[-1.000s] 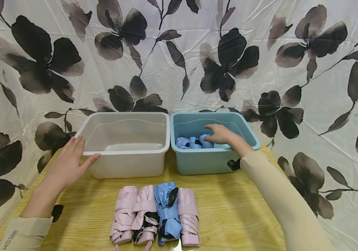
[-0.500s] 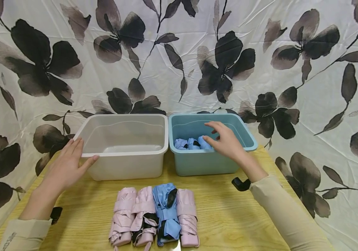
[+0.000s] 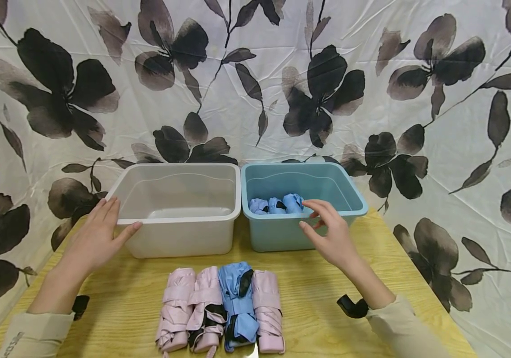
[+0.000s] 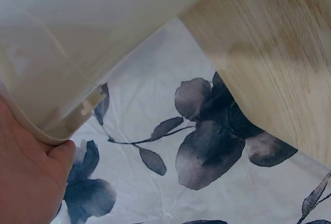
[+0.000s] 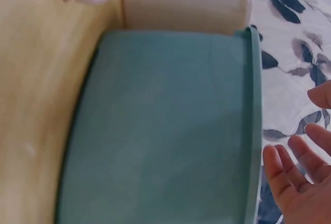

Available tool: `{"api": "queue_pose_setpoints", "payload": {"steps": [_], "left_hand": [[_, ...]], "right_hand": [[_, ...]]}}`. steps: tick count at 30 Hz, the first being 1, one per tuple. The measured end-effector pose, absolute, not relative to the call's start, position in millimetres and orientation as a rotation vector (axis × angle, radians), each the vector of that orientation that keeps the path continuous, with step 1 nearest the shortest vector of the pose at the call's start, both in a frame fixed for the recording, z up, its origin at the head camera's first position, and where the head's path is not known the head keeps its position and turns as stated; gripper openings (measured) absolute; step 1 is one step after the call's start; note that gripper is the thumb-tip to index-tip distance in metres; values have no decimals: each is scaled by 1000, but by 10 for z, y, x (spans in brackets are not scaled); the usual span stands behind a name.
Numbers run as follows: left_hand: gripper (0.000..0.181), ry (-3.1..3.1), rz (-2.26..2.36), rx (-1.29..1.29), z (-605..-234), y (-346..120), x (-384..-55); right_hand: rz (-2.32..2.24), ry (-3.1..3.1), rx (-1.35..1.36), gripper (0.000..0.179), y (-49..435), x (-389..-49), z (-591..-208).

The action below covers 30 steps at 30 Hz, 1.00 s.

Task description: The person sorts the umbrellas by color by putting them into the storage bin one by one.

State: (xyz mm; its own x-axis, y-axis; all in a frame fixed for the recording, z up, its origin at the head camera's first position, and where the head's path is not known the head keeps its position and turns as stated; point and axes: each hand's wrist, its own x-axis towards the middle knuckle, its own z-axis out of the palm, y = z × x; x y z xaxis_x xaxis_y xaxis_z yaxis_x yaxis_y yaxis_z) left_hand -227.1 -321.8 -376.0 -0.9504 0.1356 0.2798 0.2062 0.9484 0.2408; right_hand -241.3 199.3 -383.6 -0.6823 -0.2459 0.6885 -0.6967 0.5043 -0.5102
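My left hand [image 3: 94,241] rests on the near left corner of a white bin [image 3: 179,239], fingers straight and thumb along the rim; in the left wrist view the thumb [image 4: 63,154] lies at the rim. My right hand [image 3: 337,238] is in front of the blue-green bin [image 3: 277,234], fingers relaxed and apart, holding nothing. Inside that bin stand three rolled blue folding umbrellas [image 3: 292,203]. On the table before the bins lie three pink folding umbrellas [image 3: 267,308] and one blue folding umbrella [image 3: 239,288], side by side.
Both bins stand side by side at the back of the wooden table [image 3: 322,308]. Behind them hangs a white cloth [image 3: 246,119] with dark flowers. A dark wrist mount [image 3: 353,306] sticks out beside the right sleeve.
My right hand has drawn back out of the blue-green bin, toward me and slightly right, fingers loose. The left hand stays on the white bin's corner.
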Motion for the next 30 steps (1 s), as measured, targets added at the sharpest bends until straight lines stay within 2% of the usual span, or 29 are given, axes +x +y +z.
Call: {"api": "queue_pose_setpoints", "payload": {"steps": [10,18,30], "left_hand": [[91,-2826,-373,-261,-3770,-3214,-2267],[92,-2829,-380,-261,-3761,-3215,-2273],[91,-2836,-367,-259,-3759,-3212,-2272]], "right_hand": [[1205,-2275,790,49,1925,-2092,-4243],[1252,-2488,816,58,1769,-1896,-4511],[1094,-2956,862,94,1566,-1741,-4691]]}}
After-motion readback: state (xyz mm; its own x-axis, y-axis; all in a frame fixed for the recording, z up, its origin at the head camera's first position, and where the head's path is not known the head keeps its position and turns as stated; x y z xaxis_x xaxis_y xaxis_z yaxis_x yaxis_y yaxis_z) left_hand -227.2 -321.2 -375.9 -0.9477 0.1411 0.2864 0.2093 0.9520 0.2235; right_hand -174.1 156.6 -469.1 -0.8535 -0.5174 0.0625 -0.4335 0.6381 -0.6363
